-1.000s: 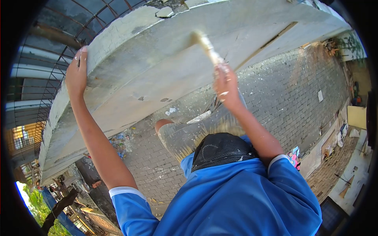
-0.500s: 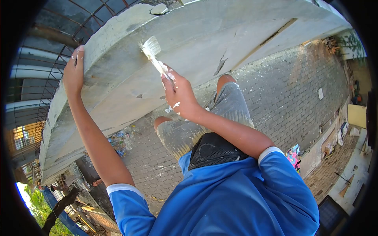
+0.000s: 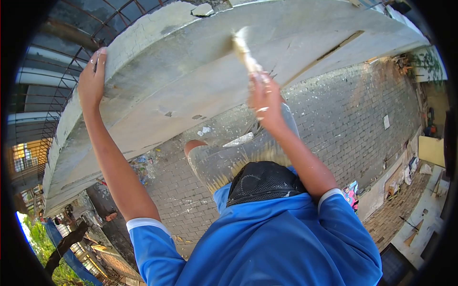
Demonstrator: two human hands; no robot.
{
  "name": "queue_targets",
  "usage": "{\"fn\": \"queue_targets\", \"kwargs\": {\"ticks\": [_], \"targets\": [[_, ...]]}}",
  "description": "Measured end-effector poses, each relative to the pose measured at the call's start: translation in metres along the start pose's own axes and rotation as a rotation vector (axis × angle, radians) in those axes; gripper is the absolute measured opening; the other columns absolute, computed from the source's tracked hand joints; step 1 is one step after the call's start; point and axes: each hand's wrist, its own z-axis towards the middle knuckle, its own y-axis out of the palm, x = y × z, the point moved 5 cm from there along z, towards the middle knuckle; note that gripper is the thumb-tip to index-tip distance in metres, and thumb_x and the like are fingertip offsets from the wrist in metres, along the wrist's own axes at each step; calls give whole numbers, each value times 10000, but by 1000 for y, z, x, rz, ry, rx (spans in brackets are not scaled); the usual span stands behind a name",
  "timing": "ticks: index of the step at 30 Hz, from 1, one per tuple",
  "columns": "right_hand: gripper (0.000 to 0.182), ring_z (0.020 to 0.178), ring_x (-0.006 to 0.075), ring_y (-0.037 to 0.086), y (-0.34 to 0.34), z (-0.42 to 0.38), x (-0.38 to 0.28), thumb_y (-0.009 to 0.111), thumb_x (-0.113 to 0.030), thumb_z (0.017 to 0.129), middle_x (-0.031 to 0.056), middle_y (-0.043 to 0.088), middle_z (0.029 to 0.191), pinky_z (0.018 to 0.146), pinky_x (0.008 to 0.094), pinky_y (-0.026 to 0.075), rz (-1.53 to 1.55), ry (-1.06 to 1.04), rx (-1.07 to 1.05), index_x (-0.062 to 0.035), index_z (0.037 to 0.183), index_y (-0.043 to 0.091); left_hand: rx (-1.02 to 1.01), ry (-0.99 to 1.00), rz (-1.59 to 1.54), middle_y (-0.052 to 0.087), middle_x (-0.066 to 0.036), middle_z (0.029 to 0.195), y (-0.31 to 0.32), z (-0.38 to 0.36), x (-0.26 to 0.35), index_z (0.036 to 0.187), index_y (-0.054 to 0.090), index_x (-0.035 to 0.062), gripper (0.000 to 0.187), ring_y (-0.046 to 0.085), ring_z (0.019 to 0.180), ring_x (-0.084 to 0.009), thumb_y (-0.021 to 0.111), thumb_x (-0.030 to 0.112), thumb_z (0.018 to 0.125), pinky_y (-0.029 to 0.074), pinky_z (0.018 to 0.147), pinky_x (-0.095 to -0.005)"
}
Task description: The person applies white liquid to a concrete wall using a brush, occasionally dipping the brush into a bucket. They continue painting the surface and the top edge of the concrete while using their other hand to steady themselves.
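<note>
A curved, greyish-white concrete wall (image 3: 191, 71) spans the upper part of the view, its face cracked and chipped in places. My left hand (image 3: 93, 78) lies on the wall's top edge with its fingers stretched out. Slightly blurred by motion, my right hand (image 3: 266, 97) is closed around the handle of a paintbrush (image 3: 244, 51). Pale paint coats the brush, and its bristles overlap the wall face near a darker grey patch. White splashes mark the right hand's fingers and knuckles.
Below the wall runs a brick-paved ground (image 3: 334, 119) spotted with white. A metal grille (image 3: 62, 95) stands beyond the wall's top at left. Litter (image 3: 140, 167) lies near the wall's foot, and a yellowish board (image 3: 431, 151) leans at far right.
My right hand has moved the paintbrush to the right and slightly up along the wall face. The left hand keeps its place on the top edge.
</note>
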Motion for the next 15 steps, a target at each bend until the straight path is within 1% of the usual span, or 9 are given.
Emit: {"fn": "queue_targets", "kwargs": {"ticks": [1,4,7,10,12,15], "targets": [[279,597,8,495,33,-19,-10,550,-216,1049,-35,535,746,442,160,390,214,96,-47,-41,1258,608,9,9,-10,658,-151,1317,1,-2,-2,1347,651,154,656,598,1241,-350,410,644,983,418,1072,-399],[307,625,8,496,82,-43,-46,599,-233,1029,-39,530,740,454,181,377,-370,-414,-127,-41,1266,627,29,42,-21,659,-149,1316,2,4,-2,1349,650,153,653,599,1239,-348,411,639,985,419,1070,-397],[336,610,20,491,71,-37,-42,641,-224,1005,-40,525,731,456,202,362,-329,-225,-270,-36,1284,632,17,18,-13,658,-152,1317,2,1,-4,1350,650,151,650,599,1240,-347,412,635,988,420,1068,-396],[316,578,25,478,36,-27,-51,647,-199,998,-39,526,731,451,203,358,-236,234,-250,-32,1267,634,9,38,-21,657,-156,1317,1,2,-3,1349,651,152,651,599,1239,-349,411,638,987,422,1066,-397],[283,540,27,454,6,-17,-52,633,-193,1006,-37,530,742,445,205,352,-274,216,-159,-17,1228,633,12,49,-24,658,-158,1315,2,1,-3,1346,654,156,650,601,1234,-353,411,639,986,426,1062,-397],[266,529,30,433,-39,3,-43,581,-187,1034,-32,513,735,436,208,359,-81,4,31,-7,1229,582,18,25,9,662,-157,1309,1,0,-1,1338,660,163,644,604,1230,-353,417,642,983,433,1056,-400]]}}
